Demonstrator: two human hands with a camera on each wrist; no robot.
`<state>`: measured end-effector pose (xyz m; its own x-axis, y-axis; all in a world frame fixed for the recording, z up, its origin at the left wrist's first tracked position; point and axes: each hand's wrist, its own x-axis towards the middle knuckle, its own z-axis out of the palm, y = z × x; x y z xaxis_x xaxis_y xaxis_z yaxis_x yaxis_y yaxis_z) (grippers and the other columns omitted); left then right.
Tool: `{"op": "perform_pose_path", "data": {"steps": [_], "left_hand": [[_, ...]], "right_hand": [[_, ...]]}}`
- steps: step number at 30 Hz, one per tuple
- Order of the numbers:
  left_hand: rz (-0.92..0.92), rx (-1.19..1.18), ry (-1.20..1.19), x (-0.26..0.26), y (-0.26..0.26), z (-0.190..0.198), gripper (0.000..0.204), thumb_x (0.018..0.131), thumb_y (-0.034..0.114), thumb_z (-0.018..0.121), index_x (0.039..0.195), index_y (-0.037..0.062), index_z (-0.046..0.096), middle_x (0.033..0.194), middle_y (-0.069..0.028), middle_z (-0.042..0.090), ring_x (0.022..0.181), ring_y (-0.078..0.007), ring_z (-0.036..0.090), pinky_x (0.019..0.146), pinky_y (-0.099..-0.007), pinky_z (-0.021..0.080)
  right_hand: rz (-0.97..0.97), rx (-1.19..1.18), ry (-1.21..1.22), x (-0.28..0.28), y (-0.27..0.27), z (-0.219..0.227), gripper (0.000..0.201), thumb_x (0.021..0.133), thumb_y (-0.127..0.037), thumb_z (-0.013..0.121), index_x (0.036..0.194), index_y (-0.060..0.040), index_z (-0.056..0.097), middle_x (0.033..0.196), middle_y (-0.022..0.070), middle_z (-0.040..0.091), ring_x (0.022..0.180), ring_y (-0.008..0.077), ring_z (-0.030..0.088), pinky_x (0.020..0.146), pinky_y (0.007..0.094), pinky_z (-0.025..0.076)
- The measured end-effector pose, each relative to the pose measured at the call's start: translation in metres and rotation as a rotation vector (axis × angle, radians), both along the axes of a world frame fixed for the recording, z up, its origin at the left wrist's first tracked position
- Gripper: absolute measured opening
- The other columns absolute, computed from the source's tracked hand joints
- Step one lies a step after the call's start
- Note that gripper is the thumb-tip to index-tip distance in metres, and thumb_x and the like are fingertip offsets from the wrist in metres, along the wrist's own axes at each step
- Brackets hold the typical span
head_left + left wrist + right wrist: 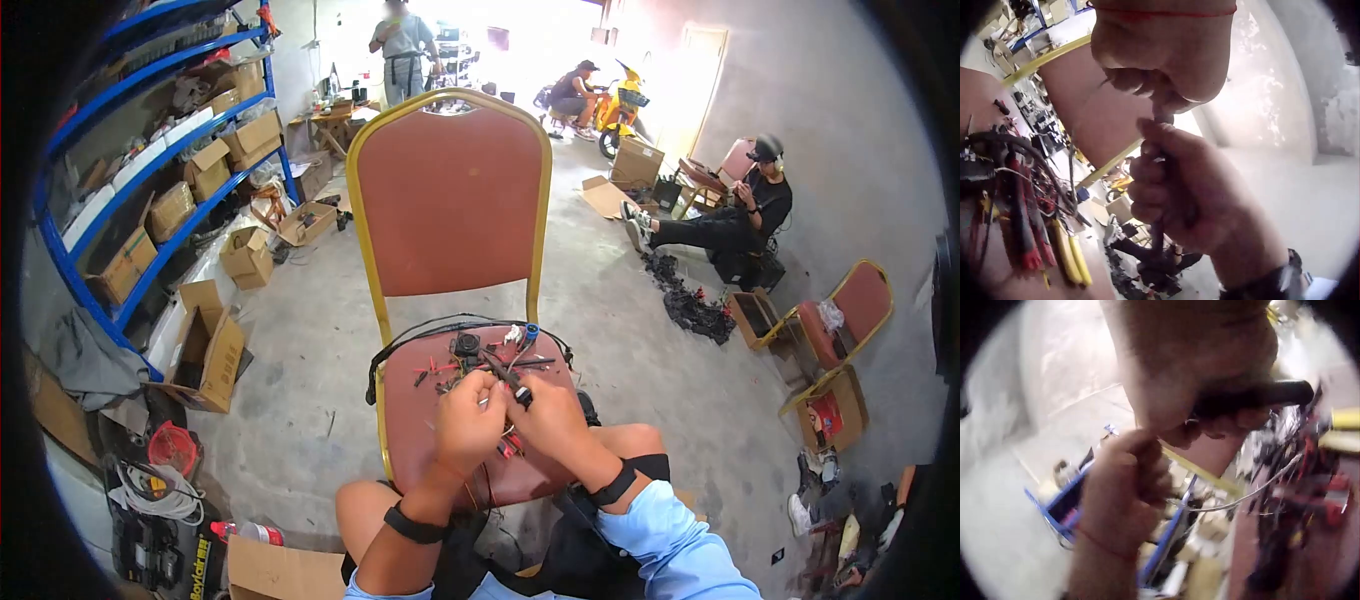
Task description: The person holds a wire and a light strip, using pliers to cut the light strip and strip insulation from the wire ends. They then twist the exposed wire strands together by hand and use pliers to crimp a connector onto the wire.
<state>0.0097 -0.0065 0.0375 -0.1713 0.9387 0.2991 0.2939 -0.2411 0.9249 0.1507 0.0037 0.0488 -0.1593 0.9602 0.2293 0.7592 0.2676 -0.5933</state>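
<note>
While left hand [470, 425] pinches thin wire [1235, 501] over chair seat [408, 425], between side edges, right hand [553, 415] grips black handle [1275, 395]; likely wire prep, next needs steady tension.

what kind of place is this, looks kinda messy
Probably a small repair workshop or storeroom: blue shelves hold cardboard boxes, a yellow scooter stands toward the bright far end, and wires lie on the chair seat in front.
</note>
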Motion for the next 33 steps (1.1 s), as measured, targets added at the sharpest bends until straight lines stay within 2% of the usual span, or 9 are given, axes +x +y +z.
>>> {"op": "perform_pose_path", "data": {"steps": [4, 9, 13, 17, 20, 23, 26, 30, 33], "left_hand": [[-0.02, -0.016, 0.079, -0.015, 0.028, -0.008, 0.01, 0.09, 0.01, 0.064, 0.086, 0.0007, 0.064, 0.072, -0.0149, 0.065, 0.063, -0.0261, 0.064, 0.059, -0.0356, 0.049], [0.0, 0.071, 0.288, 0.002, 0.055, -0.037, 0.011, 0.09, 0.007, 0.064, 0.083, -0.001, 0.061, 0.065, -0.0141, 0.058, 0.056, -0.0203, 0.057, 0.056, -0.0352, 0.046], [-0.072, -0.043, 0.236, -0.008, 0.06, -0.031, 0.008, 0.089, 0.006, 0.066, 0.086, -0.0009, 0.063, 0.069, -0.0152, 0.063, 0.062, -0.0238, 0.065, 0.057, -0.0345, 0.049], [-0.11, 0.028, 0.264, -0.009, 0.057, -0.023, 0.006, 0.088, 0.005, 0.068, 0.087, -0.0005, 0.065, 0.07, -0.0144, 0.064, 0.061, -0.0218, 0.064, 0.057, -0.0319, 0.048], [-0.065, 0.111, 0.197, -0.001, 0.061, -0.031, 0.006, 0.087, 0.004, 0.069, 0.085, -0.0003, 0.065, 0.069, -0.0136, 0.064, 0.059, -0.0192, 0.062, 0.056, -0.0307, 0.048], [-0.023, 0.094, 0.209, -0.008, 0.062, -0.027, 0.005, 0.086, 0.004, 0.07, 0.085, 0.0, 0.066, 0.068, -0.0123, 0.063, 0.058, -0.0174, 0.061, 0.056, -0.0303, 0.047], [-0.084, 0.008, 0.197, -0.016, 0.054, -0.026, 0.005, 0.089, 0.004, 0.068, 0.087, 0.0006, 0.064, 0.071, -0.0138, 0.066, 0.06, -0.0255, 0.067, 0.055, -0.0333, 0.05], [0.009, -0.02, 0.263, -0.014, 0.055, -0.035, 0.008, 0.088, 0.006, 0.069, 0.085, 0.0006, 0.064, 0.068, -0.0135, 0.063, 0.057, -0.0211, 0.062, 0.054, -0.0322, 0.047], [-0.007, -0.035, 0.208, -0.014, 0.053, -0.036, 0.009, 0.087, 0.007, 0.07, 0.085, -0.0002, 0.065, 0.064, -0.0114, 0.058, 0.055, -0.0132, 0.053, 0.053, -0.0303, 0.044]], "right_hand": [[0.277, -0.595, 0.273, 0.006, 0.048, -0.002, 0.033, 0.092, -0.03, 0.064, 0.091, 0.0033, 0.065, 0.082, 0.0277, 0.068, 0.082, 0.0443, 0.067, 0.071, 0.05, 0.052], [0.018, 0.369, -0.197, 0.011, 0.078, -0.09, 0.023, 0.095, -0.021, 0.06, 0.099, 0.0011, 0.064, 0.076, 0.0148, 0.066, 0.065, 0.0309, 0.064, 0.064, 0.0437, 0.05], [0.103, -0.956, 0.724, 0.014, 0.072, -0.056, 0.027, 0.093, -0.026, 0.064, 0.098, 0.0012, 0.065, 0.082, 0.0185, 0.069, 0.072, 0.0255, 0.067, 0.065, 0.0362, 0.049], [0.121, -0.478, 0.214, 0.016, 0.071, -0.048, 0.029, 0.096, -0.028, 0.065, 0.094, 0.0013, 0.064, 0.077, 0.0062, 0.066, 0.07, 0.0157, 0.059, 0.065, 0.035, 0.048], [0.069, 0.29, -0.126, 0.015, 0.077, -0.078, 0.027, 0.096, -0.025, 0.065, 0.094, 0.0018, 0.064, 0.076, 0.0064, 0.066, 0.068, 0.0183, 0.06, 0.064, 0.0359, 0.048], [0.233, -0.836, 0.577, 0.009, 0.082, -0.038, 0.022, 0.092, -0.02, 0.067, 0.093, 0.002, 0.064, 0.079, 0.0173, 0.069, 0.072, 0.0341, 0.067, 0.063, 0.0381, 0.049], [0.324, -0.984, 0.458, 0.015, 0.093, -0.037, 0.021, 0.092, -0.019, 0.066, 0.093, 0.0024, 0.064, 0.08, 0.0177, 0.07, 0.073, 0.0342, 0.068, 0.064, 0.0395, 0.05], [0.1, -0.17, 0.175, -0.007, 0.077, -0.071, 0.026, 0.092, -0.026, 0.066, 0.1, -0.0011, 0.068, 0.085, 0.0178, 0.071, 0.076, 0.033, 0.069, 0.07, 0.0442, 0.052], [0.296, -0.703, 0.2, 0.01, 0.094, -0.053, 0.027, 0.091, -0.027, 0.066, 0.1, -0.002, 0.069, 0.092, 0.0233, 0.07, 0.09, 0.0418, 0.068, 0.076, 0.0464, 0.053]]}}
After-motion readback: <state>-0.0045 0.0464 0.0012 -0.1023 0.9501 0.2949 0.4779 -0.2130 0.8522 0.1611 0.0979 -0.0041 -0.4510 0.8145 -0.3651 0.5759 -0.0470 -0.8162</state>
